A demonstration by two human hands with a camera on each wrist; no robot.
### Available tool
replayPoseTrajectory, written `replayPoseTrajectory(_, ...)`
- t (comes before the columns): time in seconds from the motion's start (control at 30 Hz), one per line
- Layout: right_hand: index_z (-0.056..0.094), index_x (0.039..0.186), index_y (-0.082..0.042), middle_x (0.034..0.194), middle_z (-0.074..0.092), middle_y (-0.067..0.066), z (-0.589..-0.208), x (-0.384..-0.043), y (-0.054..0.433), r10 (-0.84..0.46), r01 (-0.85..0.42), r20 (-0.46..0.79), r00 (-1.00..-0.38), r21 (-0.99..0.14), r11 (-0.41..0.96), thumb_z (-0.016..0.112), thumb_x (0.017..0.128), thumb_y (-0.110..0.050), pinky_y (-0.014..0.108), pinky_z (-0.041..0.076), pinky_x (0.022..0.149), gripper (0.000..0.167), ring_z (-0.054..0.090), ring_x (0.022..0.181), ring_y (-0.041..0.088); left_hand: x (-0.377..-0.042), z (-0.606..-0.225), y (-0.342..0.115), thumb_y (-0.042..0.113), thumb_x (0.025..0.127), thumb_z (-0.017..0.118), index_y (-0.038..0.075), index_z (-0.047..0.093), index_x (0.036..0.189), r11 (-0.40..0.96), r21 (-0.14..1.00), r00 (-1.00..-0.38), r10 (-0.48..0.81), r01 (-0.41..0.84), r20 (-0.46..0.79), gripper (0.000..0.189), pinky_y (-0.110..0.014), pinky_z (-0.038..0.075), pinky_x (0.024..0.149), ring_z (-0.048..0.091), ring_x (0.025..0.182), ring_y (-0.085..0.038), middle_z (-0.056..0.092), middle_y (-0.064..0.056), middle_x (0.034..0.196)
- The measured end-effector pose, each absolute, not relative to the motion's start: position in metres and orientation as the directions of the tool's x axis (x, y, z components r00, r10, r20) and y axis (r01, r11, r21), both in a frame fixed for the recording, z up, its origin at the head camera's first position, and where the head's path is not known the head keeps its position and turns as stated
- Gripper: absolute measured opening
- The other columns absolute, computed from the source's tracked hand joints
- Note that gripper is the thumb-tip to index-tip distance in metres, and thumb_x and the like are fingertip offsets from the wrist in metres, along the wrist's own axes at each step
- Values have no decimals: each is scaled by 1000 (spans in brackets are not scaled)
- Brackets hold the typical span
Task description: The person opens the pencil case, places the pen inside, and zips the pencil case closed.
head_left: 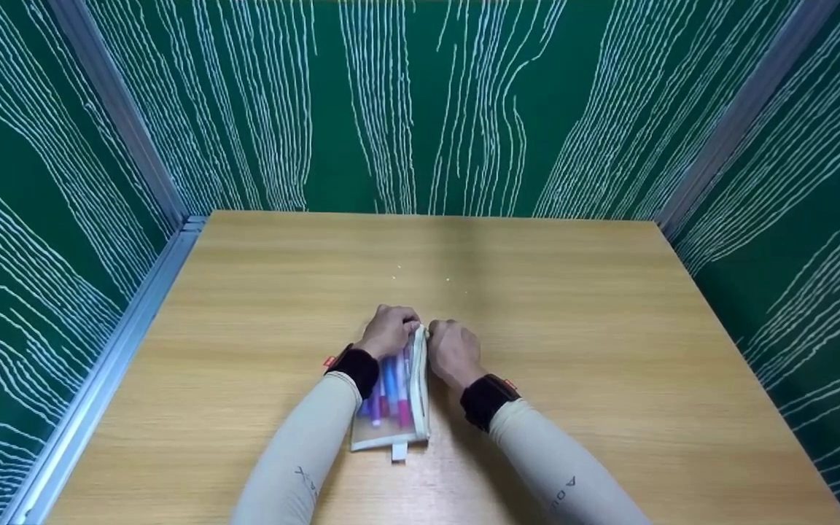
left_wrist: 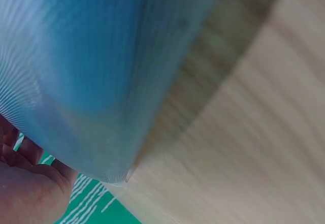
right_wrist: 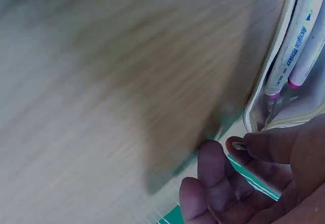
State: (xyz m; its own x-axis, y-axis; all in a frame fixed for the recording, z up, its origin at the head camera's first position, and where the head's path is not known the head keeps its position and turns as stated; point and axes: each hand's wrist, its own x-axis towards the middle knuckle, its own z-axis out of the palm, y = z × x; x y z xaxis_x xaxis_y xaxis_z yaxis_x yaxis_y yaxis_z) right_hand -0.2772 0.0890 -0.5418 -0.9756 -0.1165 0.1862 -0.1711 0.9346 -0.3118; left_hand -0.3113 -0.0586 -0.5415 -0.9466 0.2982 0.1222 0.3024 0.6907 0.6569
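A translucent zip pouch [head_left: 420,415] with pale edges lies lengthwise on the table, between the two forearms. Several acrylic markers [head_left: 393,390] with pink, purple and blue parts show through it. At its far end my left hand [head_left: 389,329] grips the pouch near the corner. Just right of that corner, my right hand [head_left: 455,354] has thumb and forefinger pinched on a small zipper pull [right_wrist: 238,145]. In the right wrist view the zip side gapes, with white markers [right_wrist: 293,46] inside. The blue-tinted pouch side [left_wrist: 86,82] fills much of the left wrist view.
The wooden table [head_left: 573,306] has green panels [head_left: 434,109] with white wavy lines behind it and at both sides. Tiny pale specks [head_left: 448,279] lie beyond the hands. A white tab [head_left: 399,452] sticks out from the pouch's near end.
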Motion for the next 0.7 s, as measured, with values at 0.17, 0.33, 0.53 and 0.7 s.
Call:
replayPoseTrajectory(0.17, 60, 74, -11, 79, 64, 13, -541, -275, 88, -117, -165, 172, -978, -298, 940, 51, 94, -6, 53, 55, 67, 23, 69, 75, 38, -311, -542, -59, 12, 98, 66, 6, 76, 98, 702, 639, -945, 298, 314, 136, 12, -48, 48, 98, 62, 108, -37, 75, -10, 100)
replayPoseTrajectory(0.33, 62, 73, -11, 79, 64, 13, -540, -275, 89, -118, -164, 168, -979, -295, 941, 51, 93, -5, 53, 56, 67, 24, 69, 74, 38, -311, -541, -59, 12, 97, 67, 6, 76, 97, 698, 642, -944, 295, 317, 145, 11, -48, 49, 94, 63, 105, -37, 75, -10, 98)
replayPoseTrajectory(0.53, 65, 74, -10, 80, 66, 14, -540, -275, 89, -117, -163, 163, -980, -304, 939, 51, 94, -5, 52, 56, 68, 25, 69, 76, 38, -311, -540, -58, 11, 97, 66, 6, 77, 96, 691, 650, -945, 293, 316, 148, 12, -47, 50, 94, 64, 104, -36, 75, -10, 96)
replayPoseTrajectory(0.7, 65, 74, -11, 82, 68, 14, -540, -274, 89, -116, -159, 152, -982, -312, 937, 50, 95, -6, 51, 57, 68, 26, 70, 77, 38, -311, -540, -58, 12, 98, 65, 7, 77, 97, 698, 654, -951, 284, 292, 121, 13, -47, 49, 95, 62, 105, -35, 75, -9, 98)
